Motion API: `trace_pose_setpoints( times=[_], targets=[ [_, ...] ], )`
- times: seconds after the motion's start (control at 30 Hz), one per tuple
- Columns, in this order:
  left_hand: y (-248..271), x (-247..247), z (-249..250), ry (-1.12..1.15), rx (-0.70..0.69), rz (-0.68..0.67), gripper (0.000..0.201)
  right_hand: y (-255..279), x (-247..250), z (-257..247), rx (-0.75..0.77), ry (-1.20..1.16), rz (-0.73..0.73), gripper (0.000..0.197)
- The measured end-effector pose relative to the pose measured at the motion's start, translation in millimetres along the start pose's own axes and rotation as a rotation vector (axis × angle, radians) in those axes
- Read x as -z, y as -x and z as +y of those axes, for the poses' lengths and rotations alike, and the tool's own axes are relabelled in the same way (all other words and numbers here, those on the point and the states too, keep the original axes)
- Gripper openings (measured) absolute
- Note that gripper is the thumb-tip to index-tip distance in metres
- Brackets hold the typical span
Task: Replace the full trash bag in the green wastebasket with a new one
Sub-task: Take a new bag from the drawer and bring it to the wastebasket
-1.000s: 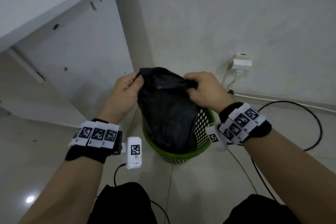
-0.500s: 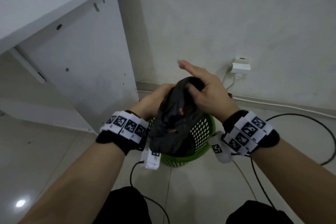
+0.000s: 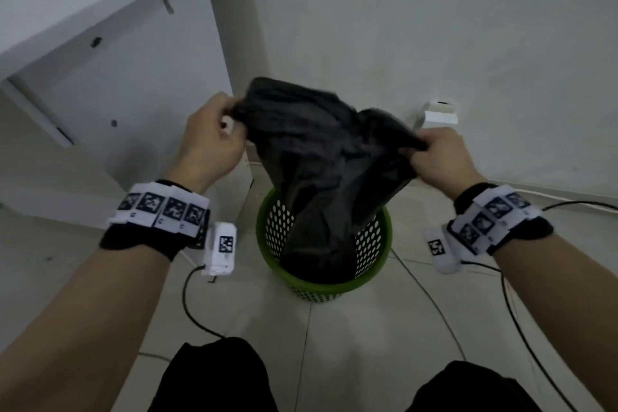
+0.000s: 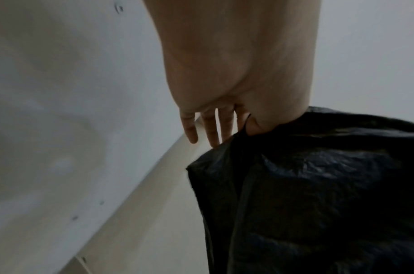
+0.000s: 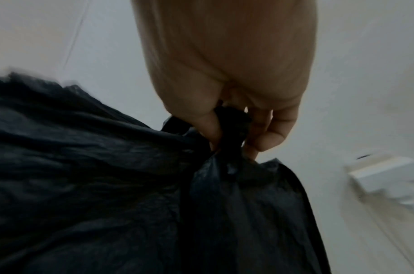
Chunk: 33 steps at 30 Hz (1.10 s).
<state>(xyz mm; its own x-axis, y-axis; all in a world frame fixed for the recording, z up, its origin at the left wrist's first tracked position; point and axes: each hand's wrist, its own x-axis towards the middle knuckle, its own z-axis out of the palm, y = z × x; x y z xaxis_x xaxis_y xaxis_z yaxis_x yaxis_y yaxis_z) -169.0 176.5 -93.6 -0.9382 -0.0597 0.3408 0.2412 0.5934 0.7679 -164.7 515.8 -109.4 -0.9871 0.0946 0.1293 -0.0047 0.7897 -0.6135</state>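
Observation:
A black trash bag point(image 3: 329, 170) stands up out of the green perforated wastebasket point(image 3: 321, 281) on the floor, its top stretched wide. My left hand point(image 3: 214, 140) pinches the bag's left top corner between thumb and forefinger; in the left wrist view the other fingers point(image 4: 210, 129) hang straight beside the bag point(image 4: 318, 194). My right hand point(image 3: 438, 157) grips the right top corner, and the right wrist view shows the fingers point(image 5: 259, 133) curled round a bunched neck of black plastic point(image 5: 107, 176). The bag's bottom is hidden inside the basket.
A white cabinet panel point(image 3: 140, 104) stands to the left of the basket, and a white wall runs behind it. A white plug box point(image 3: 439, 112) sits on the wall at right. Black cables point(image 3: 521, 328) trail over the tiled floor. My dark-clothed knees point(image 3: 214, 378) are at the bottom.
The hands were bunched together over the bag's top half a second ago; they have now pulled apart, left and right, and the bag's top is stretched wide and raised.

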Motion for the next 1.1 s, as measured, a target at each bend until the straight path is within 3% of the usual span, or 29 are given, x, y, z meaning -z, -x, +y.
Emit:
trace_pose_setpoints(
  times=[0.1,0.17,0.23,0.3,0.33,0.4,0.43,0.5,0.53,0.6,0.67,0.73,0.8,0.83,0.9,1.0,1.1],
  targets=[
    [-3,26,-17,-0.14,0.074,0.097,0.01,-8,35,29,-0.085,-0.064,0.221,0.013],
    [-4,35,-29,-0.267,0.099,0.057,0.01,-7,46,42,-0.078,-0.109,0.288,0.015],
    [-2,35,-34,-0.377,0.067,-0.094,0.038,-5,43,44,-0.017,-0.128,0.264,0.015],
    [3,23,-25,-0.373,-0.112,-0.263,0.08,0,32,35,0.091,-0.114,0.199,0.02],
    [4,10,-16,-0.334,-0.199,-0.345,0.092,1,27,29,0.144,-0.125,0.171,0.025],
    [12,-24,3,-0.264,-0.28,-0.517,0.099,2,20,17,0.217,-0.196,0.149,0.028],
    [17,-42,8,-0.259,-0.29,-0.589,0.092,1,19,11,0.222,-0.225,0.151,0.025],
    [26,-73,8,-0.303,-0.308,-0.642,0.059,1,19,11,0.205,-0.213,0.166,0.017],
    [30,-83,4,-0.325,-0.319,-0.615,0.04,3,21,14,0.188,-0.162,0.168,0.014],
    [34,-90,-5,-0.274,-0.302,-0.499,0.026,5,26,27,0.131,0.003,0.145,0.01],
    [33,-92,-12,-0.19,-0.253,-0.402,0.023,10,31,37,0.097,0.191,0.115,0.033],
    [31,-95,-11,-0.157,-0.203,-0.371,0.02,20,25,26,0.263,0.238,0.15,0.059],
    [31,-96,0,-0.064,-0.183,-0.444,0.024,32,3,-2,0.565,0.232,0.13,0.062],
    [31,-97,7,0.011,-0.174,-0.512,0.03,36,-13,-14,0.661,0.255,0.068,0.059],
    [32,-99,14,0.266,-0.055,-0.664,0.031,42,-46,-25,0.693,0.239,-0.026,0.046],
    [28,-91,7,0.619,0.261,-0.72,0.013,44,-68,-18,0.772,0.184,0.068,0.011],
    [21,-81,-8,0.522,0.336,-0.675,0.01,61,-75,-10,0.965,0.221,0.072,0.014]
  ],
)
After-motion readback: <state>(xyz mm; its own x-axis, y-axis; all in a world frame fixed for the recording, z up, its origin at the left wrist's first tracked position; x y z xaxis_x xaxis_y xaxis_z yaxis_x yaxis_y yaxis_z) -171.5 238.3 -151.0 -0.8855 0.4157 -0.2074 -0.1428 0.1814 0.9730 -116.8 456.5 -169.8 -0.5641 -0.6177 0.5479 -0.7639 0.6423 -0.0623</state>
